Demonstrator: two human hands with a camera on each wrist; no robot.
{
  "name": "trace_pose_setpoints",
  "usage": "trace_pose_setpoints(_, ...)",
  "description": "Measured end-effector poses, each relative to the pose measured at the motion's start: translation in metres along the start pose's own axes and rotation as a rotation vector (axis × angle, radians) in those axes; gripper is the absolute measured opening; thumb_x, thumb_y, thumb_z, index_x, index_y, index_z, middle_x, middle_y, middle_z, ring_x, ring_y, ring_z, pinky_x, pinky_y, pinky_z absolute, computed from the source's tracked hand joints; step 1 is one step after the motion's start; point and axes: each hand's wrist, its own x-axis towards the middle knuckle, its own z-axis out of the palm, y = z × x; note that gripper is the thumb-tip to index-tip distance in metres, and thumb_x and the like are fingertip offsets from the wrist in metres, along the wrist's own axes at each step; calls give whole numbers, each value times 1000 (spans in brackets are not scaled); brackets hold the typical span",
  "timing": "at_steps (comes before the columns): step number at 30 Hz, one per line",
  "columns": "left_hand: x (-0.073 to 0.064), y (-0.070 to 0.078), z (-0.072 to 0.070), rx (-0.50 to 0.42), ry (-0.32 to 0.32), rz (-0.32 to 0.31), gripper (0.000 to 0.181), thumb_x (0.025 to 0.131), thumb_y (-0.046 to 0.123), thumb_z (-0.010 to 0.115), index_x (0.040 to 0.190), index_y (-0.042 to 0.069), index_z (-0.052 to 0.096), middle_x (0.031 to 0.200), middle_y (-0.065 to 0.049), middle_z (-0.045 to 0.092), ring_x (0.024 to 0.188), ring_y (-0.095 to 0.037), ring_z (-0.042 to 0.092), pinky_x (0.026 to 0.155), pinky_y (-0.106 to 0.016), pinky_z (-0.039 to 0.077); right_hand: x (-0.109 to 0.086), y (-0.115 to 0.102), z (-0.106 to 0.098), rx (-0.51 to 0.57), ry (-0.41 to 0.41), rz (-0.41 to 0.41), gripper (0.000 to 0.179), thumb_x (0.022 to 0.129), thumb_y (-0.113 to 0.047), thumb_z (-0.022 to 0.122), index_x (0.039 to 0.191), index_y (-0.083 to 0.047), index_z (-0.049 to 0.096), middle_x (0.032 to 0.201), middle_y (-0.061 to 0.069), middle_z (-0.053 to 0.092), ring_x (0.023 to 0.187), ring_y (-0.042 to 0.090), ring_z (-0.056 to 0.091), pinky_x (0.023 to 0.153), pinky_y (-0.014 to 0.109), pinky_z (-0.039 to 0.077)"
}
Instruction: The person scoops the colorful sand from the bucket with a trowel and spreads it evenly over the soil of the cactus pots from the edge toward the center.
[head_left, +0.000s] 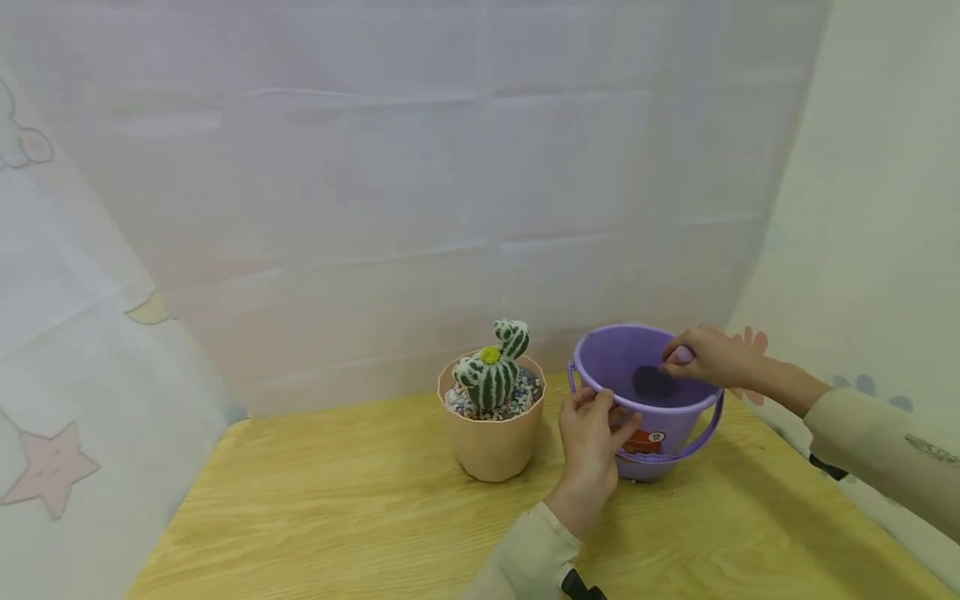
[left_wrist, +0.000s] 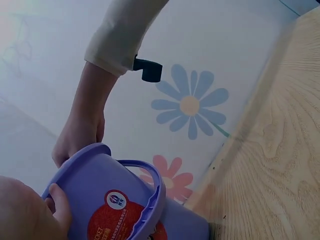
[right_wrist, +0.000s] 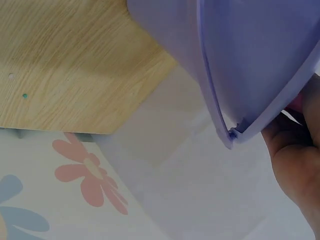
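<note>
A purple bucket (head_left: pixel 678 432) with a red label stands upright toward the right of the wooden table in the head view. At its near left rim, my left hand (head_left: pixel 588 440) pinches the edge, the thumb (left_wrist: pixel 61 202) showing against the rim in the left wrist view. My right hand (head_left: pixel 711 357) is over the bucket's right side, gripping a pinkish-purple tool handle (head_left: pixel 682 355). The handle's lower end is hidden inside the bucket, where a dark patch (head_left: pixel 652 385) shows. The bucket's own handle (left_wrist: pixel 159 197) hangs down its outer side.
Left of the bucket stands a peach pot (head_left: pixel 491 446) holding a striped green cactus (head_left: pixel 491 387) and coloured pebbles. The wooden table (head_left: pixel 322 508) ends near a pale cloth backdrop (head_left: pixel 375 208) behind. Printed flowers mark the cloth (left_wrist: pixel 240 45) at the right side.
</note>
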Motion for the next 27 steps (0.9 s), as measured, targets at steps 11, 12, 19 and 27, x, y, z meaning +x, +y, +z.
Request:
trace_pose_setpoints(11,6,1,-6,-40,-46,-41,26,95,2,68,115,-6,54,96,-21,66,76,-26,68,75,-48,61,20,21,8,109,-92,166,8,88,-8,78,80,-6,78,70,-2,71,64,13,68,62,27,57)
trace_pose_setpoints(12,7,1,-6,-43,-48,-46,26,95,2,68,115,-6,54,96,-21,66,76,-26,68,75,-48,61,21,22,7,147,-104,190,9,89,-7,77,81,-3,78,71,1,72,64,16,70,62,28,58)
trace_pose_setpoints(19,11,-3,-1,-58,-55,-47,27,94,2,69,115,-7,55,96,-22,67,76,-27,69,75,-49,61,23,28,-4,346,-167,281,15,95,-4,71,94,11,72,84,19,73,74,35,74,70,39,61)
trace_pose_setpoints(27,13,-6,1,-64,-29,-49,19,92,-1,69,105,-3,55,93,-23,67,74,-29,70,73,-51,61,14,41,-2,401,-205,232,16,98,-3,67,99,11,73,90,20,74,79,35,74,74,39,61)
